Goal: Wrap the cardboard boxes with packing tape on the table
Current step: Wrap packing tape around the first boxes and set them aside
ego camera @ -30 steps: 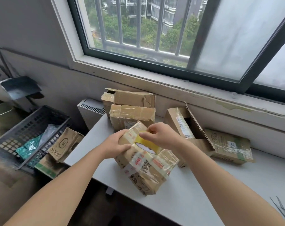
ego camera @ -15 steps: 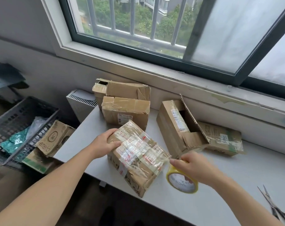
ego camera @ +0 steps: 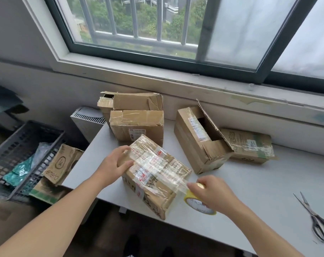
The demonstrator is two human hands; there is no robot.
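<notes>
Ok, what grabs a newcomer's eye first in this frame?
The tape-covered box at the table's near edge: the left hand holds its left corner, the right hand grips the yellow tape roll beside it, clear strip stretched between. Behind, an open-flapped box; scissors lie far right.

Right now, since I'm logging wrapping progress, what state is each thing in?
front box: partly wrapped, tape strip stretched off its right end
tape roll: gripped by right hand, strip joined to front box
left hand: holds front box's left end
open box: flap up, unsealed
flat box: taped shut
scissors: lying untouched, blades nearly shut
</notes>
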